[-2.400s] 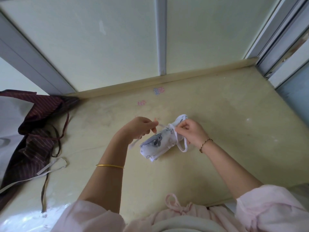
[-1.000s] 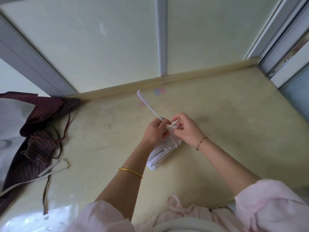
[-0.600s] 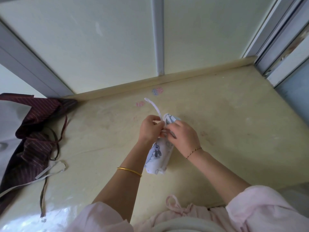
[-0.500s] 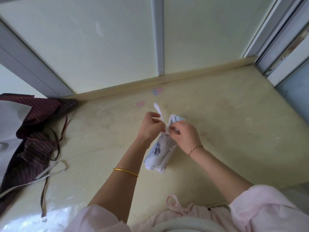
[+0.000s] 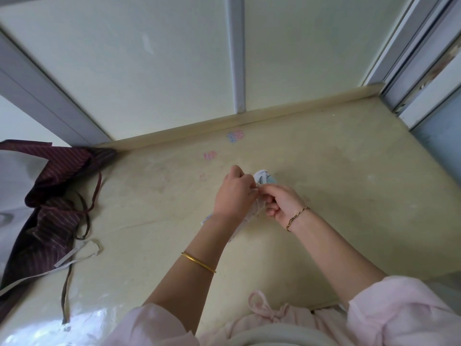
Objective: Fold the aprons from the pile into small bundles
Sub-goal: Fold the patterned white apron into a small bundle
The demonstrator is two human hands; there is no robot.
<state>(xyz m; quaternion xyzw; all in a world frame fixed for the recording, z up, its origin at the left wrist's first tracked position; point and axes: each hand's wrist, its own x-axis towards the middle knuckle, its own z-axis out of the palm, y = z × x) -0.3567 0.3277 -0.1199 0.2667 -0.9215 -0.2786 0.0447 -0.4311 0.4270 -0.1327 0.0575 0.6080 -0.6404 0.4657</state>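
Observation:
A small rolled white apron bundle [image 5: 264, 177] with a printed pattern lies on the yellowish counter [image 5: 336, 186], mostly hidden under my hands. My left hand [image 5: 233, 193] is curled over the bundle's middle and pinches its white tie strap. My right hand [image 5: 282, 203] meets it from the right, fingers curled, pinching the same strap at the bundle. Only the bundle's far end and a bit of cloth below my left wrist show. The pile of aprons [image 5: 47, 196], dark maroon with stripes, lies at the left edge.
Straps [image 5: 74, 253] from the pile trail across the counter's left side. A wall with a raised ledge [image 5: 249, 118] closes the back. A window frame [image 5: 424, 66] stands at the right. Small pink and blue marks [image 5: 234, 136] sit near the ledge.
The white strap that stuck up behind my left hand is no longer visible. Both hands have closed in tighter over the bundle, covering most of it.

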